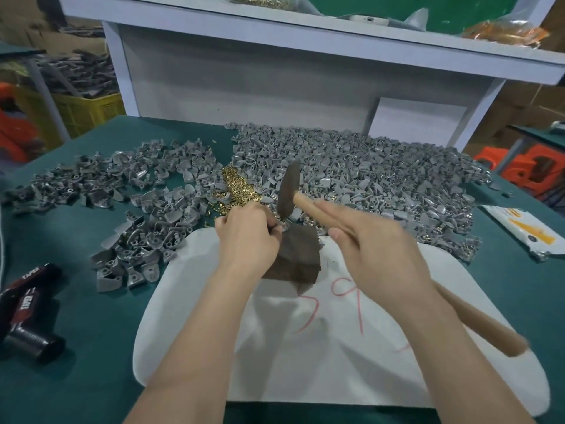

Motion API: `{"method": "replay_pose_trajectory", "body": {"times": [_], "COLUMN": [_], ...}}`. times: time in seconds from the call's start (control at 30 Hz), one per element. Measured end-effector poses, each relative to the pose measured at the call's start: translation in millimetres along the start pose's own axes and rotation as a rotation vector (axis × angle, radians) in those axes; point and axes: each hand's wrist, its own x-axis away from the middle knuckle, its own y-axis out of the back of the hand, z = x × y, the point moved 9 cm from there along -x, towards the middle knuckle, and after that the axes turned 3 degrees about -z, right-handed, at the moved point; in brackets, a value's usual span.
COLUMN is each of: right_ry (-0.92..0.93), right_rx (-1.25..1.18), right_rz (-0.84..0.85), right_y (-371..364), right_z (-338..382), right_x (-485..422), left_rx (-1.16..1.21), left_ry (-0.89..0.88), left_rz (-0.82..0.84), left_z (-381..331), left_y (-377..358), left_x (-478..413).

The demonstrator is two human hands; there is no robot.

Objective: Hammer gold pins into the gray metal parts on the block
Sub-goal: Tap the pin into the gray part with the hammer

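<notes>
The block (295,255) stands on a white pad (336,347) near the middle of the green table (91,347). On its top face, at the 11 o'clock corner, sits a gray metal part (283,228), mostly covered. The left hand (247,237) has its fingers curled in a pinch around that part, steadying it. The right hand (376,246) is clenched round the wooden handle of the hammer (289,188), whose dark head hangs just above the part.

Judgement: the step in hand is the strike. It should land square on the pin, with the head flat and the left fingertips kept low and clear of its path. A short, controlled tap would suit better than a full swing.

Stock lies around the block: loose gold pins (240,189) at 11 o'clock, a large heap of gray parts (382,179) from 12 to 3 o'clock, and a smaller heap (122,191) at 9 to 10 o'clock.

Not verifiable: the pin itself is hidden behind the left fingers, so whether it is seated or upright cannot be told. The hammer head is blurred. The red marks on the pad are illegible.
</notes>
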Motion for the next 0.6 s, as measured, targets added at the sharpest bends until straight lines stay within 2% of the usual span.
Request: {"method": "replay_pose_trajectory", "body": {"times": [0.1, 0.13, 0.23, 0.27, 0.33, 0.4, 0.43, 0.53, 0.6], "right_ry": [-0.002, 0.010, -0.032, -0.046, -0.039, -0.017, -0.005, -0.026, -0.026], "right_rx": [-0.117, -0.105, 0.009, 0.043, 0.046, -0.067, -0.090, 0.021, 0.061], "right_rz": [-0.225, -0.204, 0.077, 0.087, -0.059, -0.219, -0.223, 0.025, 0.021], "right_y": [24.9, 23.6, -6.3, -6.5, 8.3, 23.4, 23.5, -4.2, -0.9], "right_z": [-2.1, 0.0, -6.6, -9.7, -11.2, -11.2, -10.2, -14.3, -13.2], "right_x": [-1.7, -2.1, 1.0, -0.8, -4.5, -2.3, -1.7, 1.0, -2.5], "left_rx": [0.030, 0.022, -0.018, -0.022, -0.016, 0.005, 0.011, 0.011, -0.003], "left_ry": [0.003, 0.009, 0.000, 0.001, 0.002, -0.001, 0.007, 0.026, 0.026], "left_rz": [-0.032, -0.022, 0.012, 0.015, 0.011, -0.009, -0.004, 0.011, 0.011], "left_z": [-0.1, 0.3, -0.9, -0.9, -0.4, -1.1, -0.7, -1.2, -0.8], "left_y": [2.1, 1.3, -1.2, -1.4, -0.2, 1.8, 1.8, 3.0, 3.0], "left_x": [0.6, 0.5, -1.0, -1.0, 0.2, 0.9, 1.2, 0.9, 1.3]}}
